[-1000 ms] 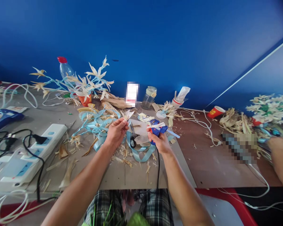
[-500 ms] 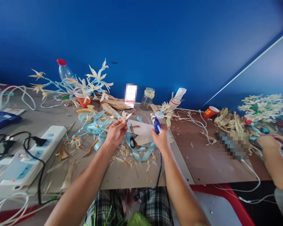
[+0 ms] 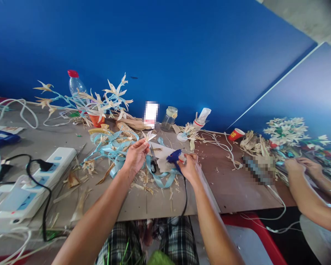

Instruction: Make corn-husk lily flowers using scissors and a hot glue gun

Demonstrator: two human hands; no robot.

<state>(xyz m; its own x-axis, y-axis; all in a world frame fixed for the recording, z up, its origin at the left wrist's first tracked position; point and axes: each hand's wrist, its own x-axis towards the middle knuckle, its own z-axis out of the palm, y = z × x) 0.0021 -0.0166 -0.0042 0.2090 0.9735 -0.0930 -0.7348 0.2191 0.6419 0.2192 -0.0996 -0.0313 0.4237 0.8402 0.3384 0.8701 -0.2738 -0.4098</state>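
My left hand [image 3: 135, 156] is closed in a pinch on a small pale straw flower [image 3: 148, 136], held up above the table. My right hand [image 3: 189, 167] is wrapped round a blue glue gun [image 3: 174, 157], its nozzle turned left toward the flower; a black cord [image 3: 184, 198] drops from it over the table's front edge. Between the hands lie black-handled scissors [image 3: 153, 164], a pale sheet and loops of light blue ribbon [image 3: 160, 179] among straw scraps.
White power strips [image 3: 34, 184] with black plugs lie at the left. A branch of straw flowers [image 3: 99, 101], a red-capped bottle [image 3: 75, 84], a glass jar [image 3: 169, 117] and a red cup [image 3: 235, 134] stand at the back. Another person's arms [image 3: 309, 191] work at the right.
My right hand has swung the glue gun from upright to pointing left and lowered it slightly. The left hand keeps its pinch on the flower. The view has drifted right.
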